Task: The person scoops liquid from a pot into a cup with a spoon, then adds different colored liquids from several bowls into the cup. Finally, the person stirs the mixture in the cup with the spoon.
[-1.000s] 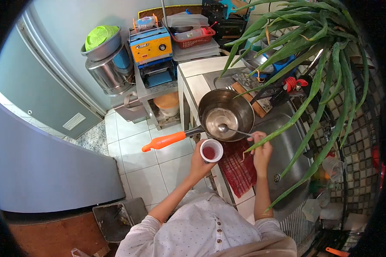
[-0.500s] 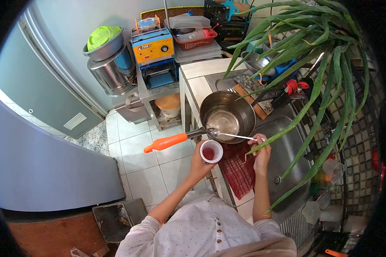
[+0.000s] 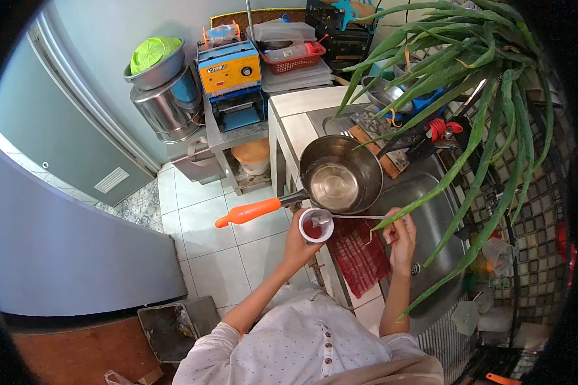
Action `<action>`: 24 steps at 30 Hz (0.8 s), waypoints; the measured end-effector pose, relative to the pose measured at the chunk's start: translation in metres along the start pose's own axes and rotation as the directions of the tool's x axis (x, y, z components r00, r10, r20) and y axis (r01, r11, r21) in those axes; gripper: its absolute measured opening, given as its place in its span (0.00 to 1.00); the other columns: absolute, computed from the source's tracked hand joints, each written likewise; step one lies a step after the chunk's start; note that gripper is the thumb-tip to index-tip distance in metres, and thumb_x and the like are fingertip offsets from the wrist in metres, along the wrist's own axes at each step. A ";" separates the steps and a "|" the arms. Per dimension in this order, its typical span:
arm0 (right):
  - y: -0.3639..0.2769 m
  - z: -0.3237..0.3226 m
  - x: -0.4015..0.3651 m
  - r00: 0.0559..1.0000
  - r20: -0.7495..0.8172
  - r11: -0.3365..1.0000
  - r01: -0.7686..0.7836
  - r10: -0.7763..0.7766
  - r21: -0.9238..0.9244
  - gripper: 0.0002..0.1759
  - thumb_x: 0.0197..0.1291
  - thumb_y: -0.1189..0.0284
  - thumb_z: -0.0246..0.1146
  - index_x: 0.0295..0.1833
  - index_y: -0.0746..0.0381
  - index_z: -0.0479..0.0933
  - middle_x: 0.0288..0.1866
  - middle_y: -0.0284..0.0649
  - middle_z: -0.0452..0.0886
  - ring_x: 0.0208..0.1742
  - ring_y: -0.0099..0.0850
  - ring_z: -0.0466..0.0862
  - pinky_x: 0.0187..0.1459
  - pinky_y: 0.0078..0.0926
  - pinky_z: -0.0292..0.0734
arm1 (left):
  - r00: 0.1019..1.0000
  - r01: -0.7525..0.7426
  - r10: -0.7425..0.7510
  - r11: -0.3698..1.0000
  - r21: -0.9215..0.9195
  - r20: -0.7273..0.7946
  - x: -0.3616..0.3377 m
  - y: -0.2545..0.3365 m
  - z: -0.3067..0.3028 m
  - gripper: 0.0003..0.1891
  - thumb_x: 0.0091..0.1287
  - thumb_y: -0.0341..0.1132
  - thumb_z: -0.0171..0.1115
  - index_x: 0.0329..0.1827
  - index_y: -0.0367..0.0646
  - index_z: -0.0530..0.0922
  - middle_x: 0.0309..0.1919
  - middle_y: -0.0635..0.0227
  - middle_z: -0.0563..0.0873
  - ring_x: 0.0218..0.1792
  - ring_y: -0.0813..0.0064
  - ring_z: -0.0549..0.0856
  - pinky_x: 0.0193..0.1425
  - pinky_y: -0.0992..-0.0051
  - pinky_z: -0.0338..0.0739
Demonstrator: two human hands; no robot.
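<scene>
My left hand holds a small white cup with dark red liquid in it, just in front of a steel saucepan with an orange handle. My right hand grips the end of a long metal spoon; the spoon's bowl rests over the cup's rim. The saucepan sits on the counter edge, its handle sticking out over the floor. A dark red cloth lies on the counter under my hands.
A steel sink lies right of the pan, overhung by long green plant leaves. Behind stand an orange and blue machine, stacked metal pots with a green strainer, and a red basket. White tiled floor is at left.
My right hand drew the spoon out of the saucepan and back toward me, bringing its bowl over the cup. The cup in my left hand stayed nearly still.
</scene>
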State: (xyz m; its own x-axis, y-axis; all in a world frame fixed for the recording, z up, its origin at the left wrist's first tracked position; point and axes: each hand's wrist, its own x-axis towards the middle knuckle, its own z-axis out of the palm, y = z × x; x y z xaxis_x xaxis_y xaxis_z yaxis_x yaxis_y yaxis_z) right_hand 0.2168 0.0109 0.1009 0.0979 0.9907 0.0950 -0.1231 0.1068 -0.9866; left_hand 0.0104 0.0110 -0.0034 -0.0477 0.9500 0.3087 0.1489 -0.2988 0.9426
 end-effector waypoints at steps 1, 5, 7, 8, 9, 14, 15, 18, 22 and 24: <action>0.000 0.000 0.000 1.000 0.001 1.000 0.000 0.000 0.000 0.10 0.67 0.70 0.47 0.41 0.64 0.70 0.22 0.31 0.68 0.18 0.16 0.62 0.18 0.12 0.53 | 1.000 0.000 0.000 1.000 0.000 -0.001 0.000 0.000 0.000 0.38 0.46 0.29 0.73 0.59 0.37 0.60 0.48 0.60 0.76 0.49 0.70 0.79 0.56 0.72 0.72; 0.000 0.000 0.001 1.000 0.008 0.997 0.026 -0.026 0.073 0.12 0.67 0.66 0.51 0.38 0.63 0.72 0.26 0.37 0.77 0.15 0.14 0.64 0.15 0.10 0.54 | 0.999 0.041 -0.041 0.999 0.006 -0.014 -0.002 0.005 -0.001 0.38 0.45 0.28 0.73 0.59 0.37 0.60 0.48 0.60 0.76 0.49 0.70 0.79 0.55 0.73 0.72; 0.002 -0.003 0.004 0.999 -0.037 0.993 0.032 -0.028 0.110 0.12 0.67 0.66 0.51 0.38 0.63 0.72 0.26 0.37 0.77 0.15 0.14 0.63 0.15 0.10 0.54 | 0.999 0.046 -0.046 0.999 0.011 -0.017 -0.002 0.005 -0.002 0.38 0.45 0.28 0.73 0.59 0.37 0.60 0.48 0.60 0.76 0.49 0.70 0.79 0.55 0.73 0.72; 0.006 -0.005 0.007 0.995 -0.096 0.988 0.053 -0.039 0.144 0.12 0.67 0.65 0.50 0.38 0.63 0.72 0.26 0.37 0.77 0.15 0.14 0.63 0.15 0.11 0.55 | 0.999 0.037 -0.037 0.999 0.008 -0.017 -0.002 0.003 -0.002 0.39 0.45 0.28 0.73 0.59 0.37 0.60 0.48 0.60 0.76 0.49 0.70 0.78 0.55 0.73 0.72; 0.009 -0.006 0.010 0.987 -0.156 0.981 0.076 -0.049 0.176 0.12 0.67 0.65 0.50 0.38 0.63 0.72 0.27 0.37 0.77 0.15 0.14 0.63 0.15 0.11 0.56 | 0.999 0.027 -0.027 1.000 0.006 -0.017 -0.002 0.003 -0.002 0.39 0.44 0.28 0.73 0.59 0.37 0.60 0.48 0.59 0.76 0.49 0.70 0.78 0.55 0.73 0.72; 0.022 0.001 0.021 0.982 -0.172 0.992 0.055 -0.074 -0.116 0.11 0.67 0.67 0.50 0.40 0.62 0.73 0.27 0.35 0.78 0.15 0.13 0.63 0.16 0.11 0.55 | 0.999 0.041 -0.041 0.999 0.009 -0.020 -0.003 0.003 -0.001 0.39 0.43 0.28 0.73 0.59 0.37 0.60 0.49 0.59 0.76 0.50 0.69 0.78 0.56 0.72 0.71; 0.025 0.003 0.022 0.986 -0.145 0.970 0.044 -0.080 -0.239 0.10 0.67 0.68 0.50 0.41 0.63 0.73 0.27 0.35 0.78 0.16 0.12 0.62 0.17 0.10 0.54 | 0.999 0.038 -0.038 0.999 0.011 -0.020 -0.002 0.006 -0.001 0.39 0.43 0.28 0.73 0.59 0.37 0.61 0.49 0.59 0.76 0.51 0.69 0.77 0.56 0.72 0.71; 0.038 0.004 0.025 0.994 -0.022 0.933 0.093 -0.107 -0.347 0.10 0.66 0.68 0.51 0.40 0.63 0.73 0.26 0.35 0.77 0.16 0.12 0.63 0.17 0.10 0.56 | 0.998 0.054 -0.054 0.998 0.010 -0.009 -0.002 0.013 -0.003 0.39 0.44 0.29 0.73 0.59 0.37 0.61 0.49 0.59 0.75 0.51 0.69 0.77 0.57 0.72 0.71; 0.047 0.006 0.026 1.000 -0.008 0.982 0.021 -0.023 -0.190 0.10 0.66 0.68 0.51 0.39 0.63 0.73 0.26 0.36 0.78 0.15 0.13 0.63 0.16 0.11 0.56 | 0.999 0.049 -0.048 0.998 0.030 -0.013 -0.002 0.013 -0.005 0.39 0.44 0.30 0.73 0.59 0.37 0.61 0.49 0.59 0.75 0.51 0.68 0.77 0.57 0.72 0.70; 0.047 0.003 0.027 1.000 -0.026 0.993 0.005 -0.009 -0.122 0.10 0.66 0.67 0.51 0.39 0.63 0.72 0.26 0.37 0.78 0.15 0.13 0.63 0.16 0.11 0.55 | 0.999 0.042 -0.042 0.999 -0.001 -0.007 -0.002 0.009 -0.006 0.38 0.44 0.30 0.73 0.59 0.37 0.61 0.49 0.59 0.75 0.51 0.67 0.77 0.57 0.72 0.70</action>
State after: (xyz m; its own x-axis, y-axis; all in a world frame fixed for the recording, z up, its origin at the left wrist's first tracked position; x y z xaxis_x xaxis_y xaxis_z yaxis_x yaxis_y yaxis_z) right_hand 0.2107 0.0426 0.0575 0.1248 0.9871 0.1001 -0.0013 0.1011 -0.9949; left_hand 0.0063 0.0058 0.0054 -0.0610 0.9610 0.2696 0.1454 -0.2587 0.9550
